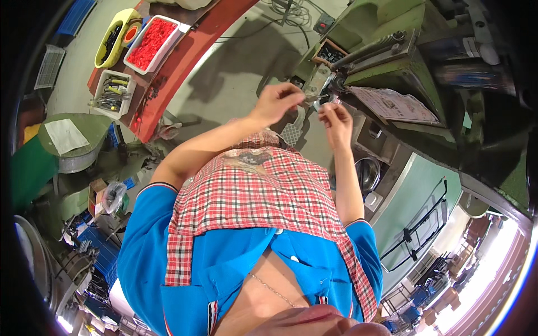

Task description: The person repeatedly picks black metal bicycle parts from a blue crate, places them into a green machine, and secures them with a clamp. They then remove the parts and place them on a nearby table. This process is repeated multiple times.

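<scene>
Both hands are raised in front of the green machine's work point (326,84). My left hand (278,104) has its fingers drawn together in a pinch, with the fingertips toward the machine. Just to its right, my right hand (337,119) also pinches, thumb against fingers, close under the metal fixture. Whatever lies between the fingertips of either hand is too small and blurred to name. A small open box of dark parts (332,54) sits on the machine just beyond the hands.
On the red-edged bench at the far left are a white tray of red parts (152,43), a yellow container of black pieces (111,43) and a white bin of pliers (113,92). A printed sheet (398,105) lies on the machine at right. A round metal bowl (367,175) is below it.
</scene>
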A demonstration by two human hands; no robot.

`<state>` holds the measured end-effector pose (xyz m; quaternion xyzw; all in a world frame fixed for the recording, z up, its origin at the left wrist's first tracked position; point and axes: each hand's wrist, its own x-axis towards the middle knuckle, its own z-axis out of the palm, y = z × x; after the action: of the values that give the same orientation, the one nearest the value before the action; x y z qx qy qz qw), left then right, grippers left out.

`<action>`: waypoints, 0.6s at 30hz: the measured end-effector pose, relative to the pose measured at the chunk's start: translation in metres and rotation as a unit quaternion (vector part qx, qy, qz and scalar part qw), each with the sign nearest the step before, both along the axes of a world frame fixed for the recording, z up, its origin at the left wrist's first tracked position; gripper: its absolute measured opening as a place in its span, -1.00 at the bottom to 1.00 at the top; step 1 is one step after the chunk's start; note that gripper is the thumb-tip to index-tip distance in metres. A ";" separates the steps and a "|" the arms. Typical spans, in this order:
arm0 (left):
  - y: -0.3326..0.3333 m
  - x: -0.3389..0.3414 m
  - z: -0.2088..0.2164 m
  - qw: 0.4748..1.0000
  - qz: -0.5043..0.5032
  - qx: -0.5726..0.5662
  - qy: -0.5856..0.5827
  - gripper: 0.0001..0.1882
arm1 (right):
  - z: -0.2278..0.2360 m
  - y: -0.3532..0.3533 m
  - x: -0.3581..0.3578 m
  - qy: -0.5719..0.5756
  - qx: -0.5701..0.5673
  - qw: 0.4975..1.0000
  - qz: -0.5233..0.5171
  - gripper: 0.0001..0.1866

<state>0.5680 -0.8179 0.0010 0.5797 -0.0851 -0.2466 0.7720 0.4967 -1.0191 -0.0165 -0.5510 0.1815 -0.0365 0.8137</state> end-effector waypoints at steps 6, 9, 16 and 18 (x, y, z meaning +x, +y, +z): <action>0.084 0.007 -0.021 0.995 0.079 0.050 0.037 -0.83 | 0.003 -0.026 0.031 -0.004 -0.044 0.999 0.000 -0.87; 0.122 -0.019 -0.029 0.984 0.126 0.106 0.064 -0.82 | 0.001 -0.024 0.029 -0.004 -0.099 0.995 0.020 -0.81; 0.182 -0.096 -0.059 0.941 0.271 0.132 0.154 -0.76 | -0.010 -0.053 0.036 -0.016 -0.012 0.994 0.110 -0.67; 0.190 -0.117 -0.059 0.929 0.311 0.126 0.153 -0.75 | -0.006 -0.053 0.041 -0.008 -0.227 0.965 0.134 -0.71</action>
<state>0.4508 -0.6279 -0.0577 0.6246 0.2506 -0.0885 0.7343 0.5373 -1.0721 -0.0229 -0.7400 0.0862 0.0286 0.6664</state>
